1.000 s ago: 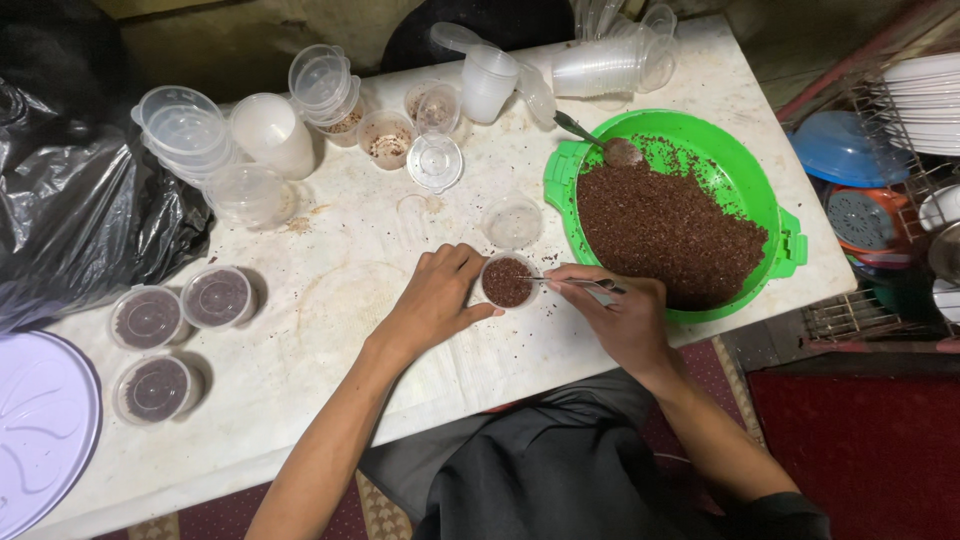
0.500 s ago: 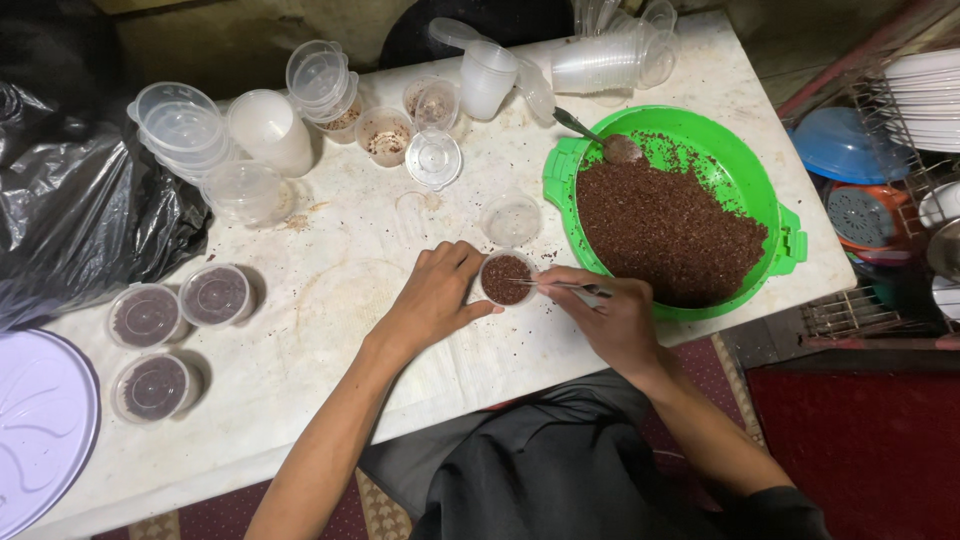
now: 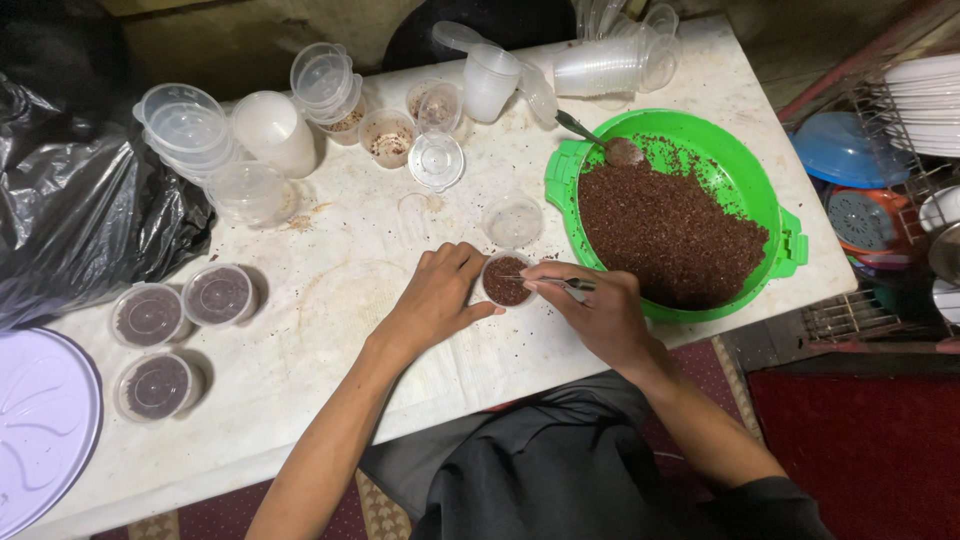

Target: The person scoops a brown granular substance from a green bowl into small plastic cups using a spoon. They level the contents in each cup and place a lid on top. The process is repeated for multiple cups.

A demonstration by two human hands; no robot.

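My left hand (image 3: 437, 300) cups a small clear plastic cup (image 3: 505, 281) filled with dark brown granules, which stands on the white table (image 3: 340, 300). My right hand (image 3: 598, 312) pinches a thin metal utensil (image 3: 560, 284) whose tip reaches over the cup's rim. Just to the right sits a green bowl (image 3: 760, 190) holding a heap of the same brown granules, with a metal spoon (image 3: 600, 142) resting at its far edge. An empty clear cup (image 3: 512, 220) stands just beyond the filled one.
Three filled, lidded cups (image 3: 185, 325) sit at the left near a black plastic bag (image 3: 90, 220) and a pale round lid (image 3: 40, 430). Stacks of empty cups and lids (image 3: 300, 110) line the far side. A rack with plates (image 3: 900, 150) stands beyond the table's right edge.
Both hands stay at the filled cup; the right hand has shifted slightly, the utensil tip still over the cup. Nothing else moved.
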